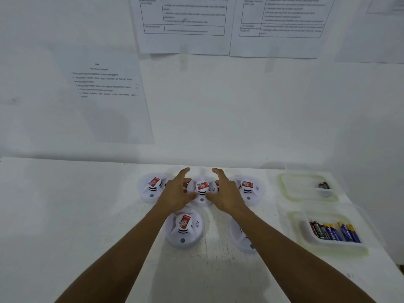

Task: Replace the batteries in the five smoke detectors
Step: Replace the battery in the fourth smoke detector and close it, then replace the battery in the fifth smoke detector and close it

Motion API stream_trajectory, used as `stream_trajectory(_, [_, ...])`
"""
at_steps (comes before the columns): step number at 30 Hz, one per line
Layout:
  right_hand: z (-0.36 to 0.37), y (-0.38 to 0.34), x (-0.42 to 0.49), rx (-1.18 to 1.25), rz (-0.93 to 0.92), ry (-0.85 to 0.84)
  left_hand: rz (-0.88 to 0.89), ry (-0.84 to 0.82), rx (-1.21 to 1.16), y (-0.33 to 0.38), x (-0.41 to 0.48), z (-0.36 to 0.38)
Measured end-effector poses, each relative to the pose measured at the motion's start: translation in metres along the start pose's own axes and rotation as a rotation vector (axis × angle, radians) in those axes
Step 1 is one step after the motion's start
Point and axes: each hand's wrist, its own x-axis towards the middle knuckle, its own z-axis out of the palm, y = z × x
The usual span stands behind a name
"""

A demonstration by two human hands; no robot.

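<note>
Five white round smoke detectors with red labels stand on the white table [65,204]. The middle back detector [202,190] sits between my hands. My left hand [177,191] is at its left side and my right hand [225,191] at its right; both thumbs touch its front rim and the fingers reach out fairly straight past it. Other detectors stand at the back left [152,186], back right [248,189] and front left [183,228]. The front right detector [239,237] is partly hidden under my right forearm.
At the right, a clear tray [306,239] holds several black and blue batteries [334,231]. Behind it a second clear container [306,189] holds one dark battery [324,185]. Printed sheets [105,84] hang on the white wall just behind the table.
</note>
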Motion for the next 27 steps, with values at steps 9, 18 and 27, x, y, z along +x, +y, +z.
stream_trajectory(9, [-0.002, -0.003, 0.005, -0.053, -0.028, 0.036, -0.015, 0.04, 0.086, 0.008, 0.011, 0.002])
stream_trajectory(18, [-0.082, 0.039, -0.011, -0.025, 0.03, 0.286, 0.39, -0.017, 0.316, 0.043, 0.008, 0.035])
stream_trajectory(27, [-0.086, 0.068, -0.026, 0.038, 0.189, 0.133, 0.307, -0.165, 0.523, 0.069, 0.022, 0.092])
